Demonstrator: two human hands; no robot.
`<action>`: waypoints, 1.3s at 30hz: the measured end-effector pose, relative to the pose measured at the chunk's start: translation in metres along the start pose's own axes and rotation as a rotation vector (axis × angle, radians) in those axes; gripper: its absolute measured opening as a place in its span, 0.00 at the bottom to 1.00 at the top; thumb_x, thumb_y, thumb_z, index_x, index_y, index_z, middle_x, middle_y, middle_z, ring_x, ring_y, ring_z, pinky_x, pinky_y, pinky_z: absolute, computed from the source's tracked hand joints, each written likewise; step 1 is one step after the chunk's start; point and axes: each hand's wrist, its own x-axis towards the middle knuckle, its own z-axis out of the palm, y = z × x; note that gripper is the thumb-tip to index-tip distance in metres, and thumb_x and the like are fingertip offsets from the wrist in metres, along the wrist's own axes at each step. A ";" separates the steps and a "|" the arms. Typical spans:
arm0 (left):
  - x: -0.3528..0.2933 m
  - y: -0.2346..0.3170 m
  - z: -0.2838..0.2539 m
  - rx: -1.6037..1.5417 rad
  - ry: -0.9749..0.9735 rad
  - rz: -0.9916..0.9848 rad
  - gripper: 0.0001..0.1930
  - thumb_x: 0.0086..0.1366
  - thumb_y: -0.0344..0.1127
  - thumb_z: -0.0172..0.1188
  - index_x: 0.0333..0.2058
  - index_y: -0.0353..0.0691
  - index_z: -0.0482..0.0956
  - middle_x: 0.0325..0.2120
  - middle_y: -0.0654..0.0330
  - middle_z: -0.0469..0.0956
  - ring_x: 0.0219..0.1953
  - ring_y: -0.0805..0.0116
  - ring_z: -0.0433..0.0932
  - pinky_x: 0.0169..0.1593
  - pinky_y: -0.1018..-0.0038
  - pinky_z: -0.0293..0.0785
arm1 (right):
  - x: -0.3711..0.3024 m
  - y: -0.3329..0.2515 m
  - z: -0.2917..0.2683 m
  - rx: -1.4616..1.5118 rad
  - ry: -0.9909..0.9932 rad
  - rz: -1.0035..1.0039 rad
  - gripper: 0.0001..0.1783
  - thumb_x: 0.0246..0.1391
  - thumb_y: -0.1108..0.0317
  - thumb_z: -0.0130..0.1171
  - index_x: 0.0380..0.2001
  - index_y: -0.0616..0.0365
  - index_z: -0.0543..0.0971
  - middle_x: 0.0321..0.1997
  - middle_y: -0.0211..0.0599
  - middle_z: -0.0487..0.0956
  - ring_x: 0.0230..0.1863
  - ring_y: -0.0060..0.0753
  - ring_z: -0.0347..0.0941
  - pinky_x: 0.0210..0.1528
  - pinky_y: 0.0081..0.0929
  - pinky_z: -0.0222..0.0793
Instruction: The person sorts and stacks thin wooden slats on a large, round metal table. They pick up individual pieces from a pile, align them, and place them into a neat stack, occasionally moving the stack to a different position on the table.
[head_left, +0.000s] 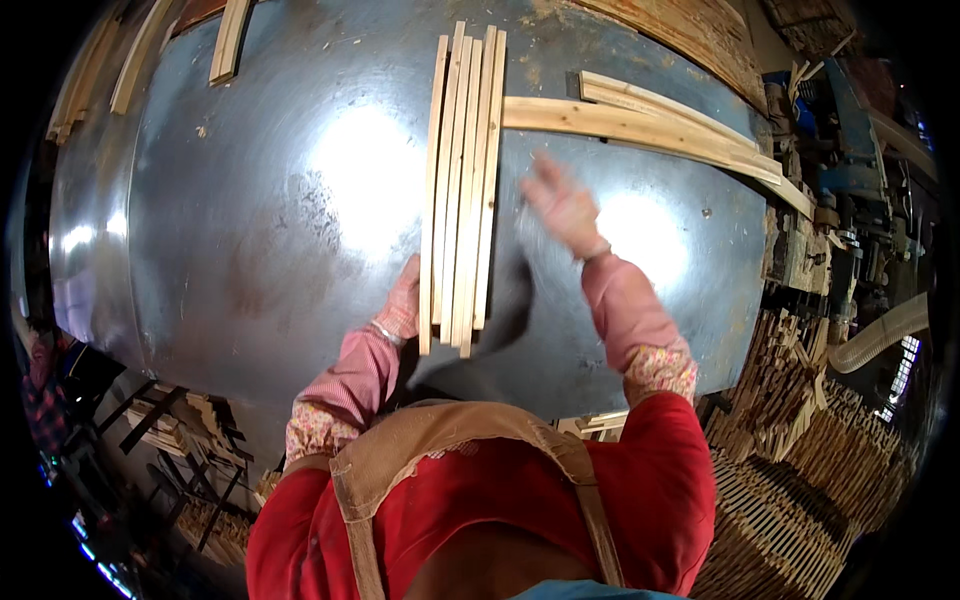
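A bundle of several long, pale wooden strips (460,180) lies lengthwise before me, its near ends uneven. My left hand (403,300), in a light glove, is closed against the left side of the bundle near its close end; the strips partly hide the fingers. To the right of the bundle, my right hand (563,205) is in the air over the metal table, smeared by motion. Its fingers look stretched out and apart, with nothing in them. Beyond it, a wooden strip (620,122) runs from the bundle toward the right.
The shiny metal table (270,250) spreads under the work. More strips (660,105) rest at its far right, and others (230,45) at the far left. Stacked wood pieces (790,480) stand low on the right, near a ribbed hose (880,335). Another person (45,390) is at the left edge.
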 end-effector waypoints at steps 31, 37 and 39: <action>-0.102 -0.018 0.020 0.514 0.251 0.388 0.33 0.73 0.49 0.62 0.66 0.28 0.72 0.52 0.48 0.83 0.48 0.61 0.85 0.53 0.63 0.86 | -0.128 -0.053 0.167 1.322 -0.245 0.205 0.49 0.63 0.75 0.68 0.80 0.51 0.52 0.68 0.43 0.74 0.67 0.39 0.73 0.69 0.38 0.72; -0.145 -0.011 0.013 1.045 0.449 0.278 0.53 0.62 0.40 0.74 0.78 0.30 0.51 0.68 0.41 0.72 0.67 0.53 0.75 0.72 0.64 0.69 | -0.156 -0.061 0.183 0.555 -0.262 0.215 0.46 0.67 0.54 0.66 0.80 0.54 0.56 0.70 0.54 0.75 0.67 0.52 0.76 0.70 0.43 0.71; -0.155 -0.014 0.007 1.165 0.515 0.287 0.51 0.61 0.39 0.73 0.77 0.31 0.54 0.65 0.40 0.75 0.65 0.52 0.77 0.71 0.64 0.71 | -0.162 -0.067 0.174 -0.012 -0.252 0.228 0.48 0.65 0.38 0.61 0.77 0.57 0.64 0.71 0.61 0.75 0.70 0.62 0.74 0.71 0.48 0.68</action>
